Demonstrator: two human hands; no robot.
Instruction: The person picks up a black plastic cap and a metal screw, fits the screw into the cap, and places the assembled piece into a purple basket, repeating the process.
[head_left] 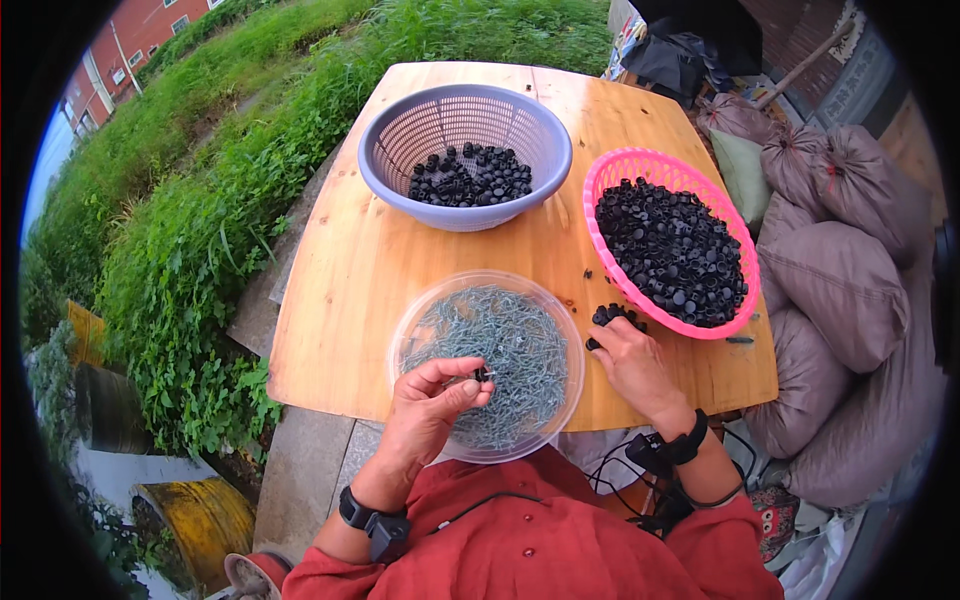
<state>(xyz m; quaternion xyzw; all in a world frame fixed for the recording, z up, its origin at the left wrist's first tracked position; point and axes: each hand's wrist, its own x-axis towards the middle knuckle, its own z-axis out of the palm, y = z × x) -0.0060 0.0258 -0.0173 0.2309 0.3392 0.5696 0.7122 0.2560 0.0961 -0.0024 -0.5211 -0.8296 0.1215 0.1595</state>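
Observation:
My left hand (432, 405) is over a round clear plastic tub (573, 400) with fingertips pinched on a small black plastic cap (482, 374). A thin pale tip shows beside that cap, too small to make out surely. Many grey metal screws (510, 345) fill the tub. On the table to the right, my right hand (640, 368) reaches to a small loose pile of black caps (617, 316). Its thumb and finger close on one black cap (593, 344) at the pile's near edge.
A purple-grey basket (375, 165) with black caps stands at the far side of the wooden table (335, 320). To the right, a pink basket (597, 235) holds a heap of black caps. Stuffed grey-brown sacks (840, 270) lie beyond the table's right edge; green plants (190, 260) grow at left.

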